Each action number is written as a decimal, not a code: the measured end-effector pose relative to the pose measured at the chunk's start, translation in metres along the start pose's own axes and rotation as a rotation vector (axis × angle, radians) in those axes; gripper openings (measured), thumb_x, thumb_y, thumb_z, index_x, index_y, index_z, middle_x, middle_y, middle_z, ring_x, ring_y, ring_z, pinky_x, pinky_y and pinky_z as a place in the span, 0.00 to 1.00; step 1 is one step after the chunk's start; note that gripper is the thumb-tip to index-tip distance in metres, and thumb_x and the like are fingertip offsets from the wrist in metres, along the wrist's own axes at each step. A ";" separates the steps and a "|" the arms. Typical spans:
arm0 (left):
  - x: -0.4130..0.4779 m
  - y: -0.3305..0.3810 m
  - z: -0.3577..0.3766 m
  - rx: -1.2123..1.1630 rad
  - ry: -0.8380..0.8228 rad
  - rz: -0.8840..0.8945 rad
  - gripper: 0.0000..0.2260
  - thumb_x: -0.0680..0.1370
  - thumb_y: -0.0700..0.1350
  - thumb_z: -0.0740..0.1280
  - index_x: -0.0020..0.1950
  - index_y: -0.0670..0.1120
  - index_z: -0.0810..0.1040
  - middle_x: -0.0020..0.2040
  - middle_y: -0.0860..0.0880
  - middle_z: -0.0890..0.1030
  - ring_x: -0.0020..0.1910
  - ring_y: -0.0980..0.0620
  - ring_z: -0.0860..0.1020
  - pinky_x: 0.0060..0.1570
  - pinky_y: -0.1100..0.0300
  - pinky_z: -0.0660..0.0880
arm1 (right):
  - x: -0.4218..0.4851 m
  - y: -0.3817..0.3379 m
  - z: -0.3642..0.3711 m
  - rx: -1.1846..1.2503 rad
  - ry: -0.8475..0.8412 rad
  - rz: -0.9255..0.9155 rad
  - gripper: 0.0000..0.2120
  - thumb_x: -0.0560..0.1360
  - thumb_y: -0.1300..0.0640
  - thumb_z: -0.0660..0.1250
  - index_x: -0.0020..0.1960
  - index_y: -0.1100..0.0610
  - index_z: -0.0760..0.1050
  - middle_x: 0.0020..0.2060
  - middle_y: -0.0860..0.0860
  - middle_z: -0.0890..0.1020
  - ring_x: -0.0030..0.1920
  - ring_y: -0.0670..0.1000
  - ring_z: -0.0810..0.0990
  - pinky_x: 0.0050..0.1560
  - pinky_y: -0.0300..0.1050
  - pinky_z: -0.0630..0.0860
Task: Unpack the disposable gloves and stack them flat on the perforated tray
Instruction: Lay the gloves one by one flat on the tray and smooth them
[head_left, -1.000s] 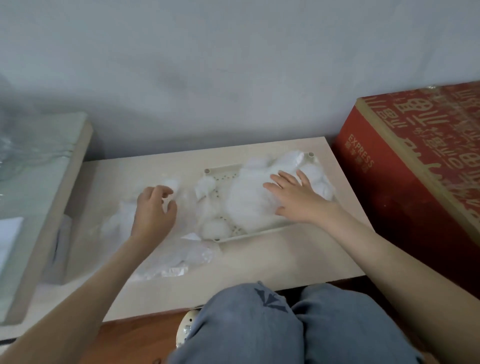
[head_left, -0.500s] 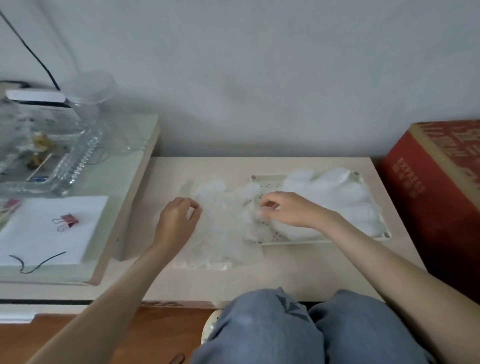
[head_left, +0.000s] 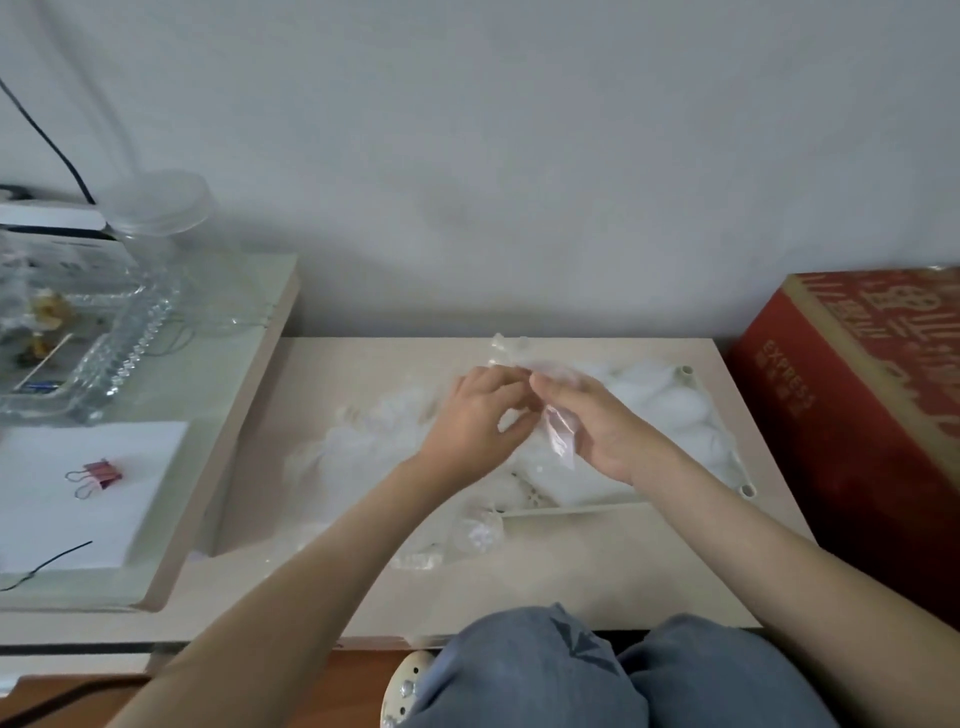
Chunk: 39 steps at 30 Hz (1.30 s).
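Low table (head_left: 623, 561): perforated tray (head_left: 587, 505) on its 3 o'clock half, carrying a heap of white stacked gloves (head_left: 670, 410); loose film pile (head_left: 363, 447) at 9 o'clock of the hands. Left hand (head_left: 475, 426) and right hand (head_left: 608, 421) both pinch one held glove (head_left: 558, 436) (or its wrapper, unclear) above the tray's 9 o'clock edge. Its long axis runs 11 to 5 o'clock, lower end hanging free. Judged near weightless, limp, clingy, slippery; best pinched lightly at the cuff edge.

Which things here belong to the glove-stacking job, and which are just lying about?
Job: thin clear plastic glove pinched by left hand and right hand; white glove stack on the cream perforated plastic tray; loose pile of clear gloves beside it.
Lying about: red cardboard box; pink binder clip; clear glass dish; clear plastic jar.
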<state>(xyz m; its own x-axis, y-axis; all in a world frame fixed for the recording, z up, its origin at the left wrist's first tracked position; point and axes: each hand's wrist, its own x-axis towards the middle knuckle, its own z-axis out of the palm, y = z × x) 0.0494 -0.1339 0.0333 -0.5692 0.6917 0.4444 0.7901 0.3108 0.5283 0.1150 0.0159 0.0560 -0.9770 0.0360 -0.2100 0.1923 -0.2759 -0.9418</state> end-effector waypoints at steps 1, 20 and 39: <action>0.004 0.001 0.006 0.004 -0.020 0.029 0.12 0.73 0.50 0.62 0.47 0.46 0.82 0.53 0.50 0.81 0.53 0.51 0.73 0.53 0.53 0.69 | -0.001 -0.001 -0.003 0.021 0.082 -0.009 0.17 0.76 0.54 0.68 0.60 0.64 0.76 0.52 0.61 0.80 0.52 0.55 0.80 0.55 0.46 0.77; 0.037 0.008 0.071 -0.431 -0.261 -0.642 0.08 0.81 0.45 0.60 0.46 0.47 0.76 0.35 0.53 0.82 0.31 0.56 0.79 0.44 0.57 0.75 | -0.045 0.007 -0.113 0.209 0.433 -0.003 0.08 0.78 0.63 0.62 0.55 0.55 0.75 0.43 0.51 0.83 0.47 0.49 0.82 0.44 0.44 0.79; 0.062 -0.008 0.101 -0.298 -0.291 -0.628 0.08 0.79 0.48 0.63 0.40 0.53 0.73 0.36 0.54 0.83 0.34 0.56 0.79 0.41 0.57 0.76 | -0.017 0.025 -0.141 -0.278 0.521 0.123 0.07 0.77 0.53 0.66 0.51 0.56 0.75 0.43 0.51 0.83 0.42 0.46 0.82 0.38 0.39 0.69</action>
<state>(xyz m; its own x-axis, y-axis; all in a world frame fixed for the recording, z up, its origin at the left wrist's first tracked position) 0.0310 -0.0282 -0.0162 -0.7770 0.5995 -0.1920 0.2182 0.5426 0.8111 0.1489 0.1436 -0.0011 -0.7857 0.5054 -0.3566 0.3867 -0.0486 -0.9209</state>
